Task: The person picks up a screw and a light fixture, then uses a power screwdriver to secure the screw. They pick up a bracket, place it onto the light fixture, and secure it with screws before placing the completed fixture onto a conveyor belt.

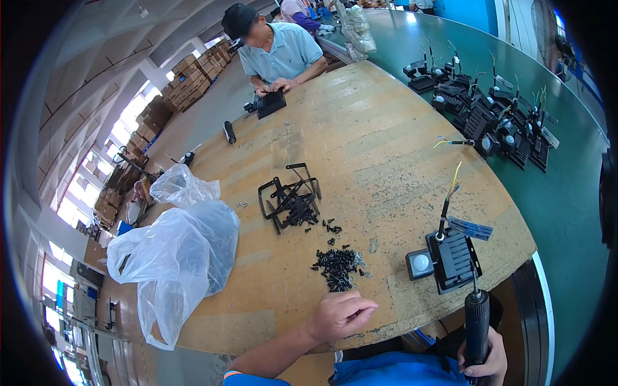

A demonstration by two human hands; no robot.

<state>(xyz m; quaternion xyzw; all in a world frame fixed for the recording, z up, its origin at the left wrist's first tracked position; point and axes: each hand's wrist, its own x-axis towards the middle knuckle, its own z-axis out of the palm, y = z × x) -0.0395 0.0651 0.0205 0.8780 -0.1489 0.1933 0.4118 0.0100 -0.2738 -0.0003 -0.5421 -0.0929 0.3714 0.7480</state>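
At the near edge of the table (386, 128), the right hand (481, 361) has its grip clenched round a black electric screwdriver (477, 325), its bit touching the black floodlight housing (450, 258) at the near right corner, while the left hand (340, 314) pinches its fingertips together just short of the pile of black screws (338, 264), though whether that grip has a screw I cannot tell. Further in, a tangle of black brackets (291, 199) sits mid-table, clear plastic bags (177, 248) slump over the left edge, finished floodlights (489, 116) crowd beyond the right edge, and a co-worker's hands (278, 85) rest on another housing at the far edge.
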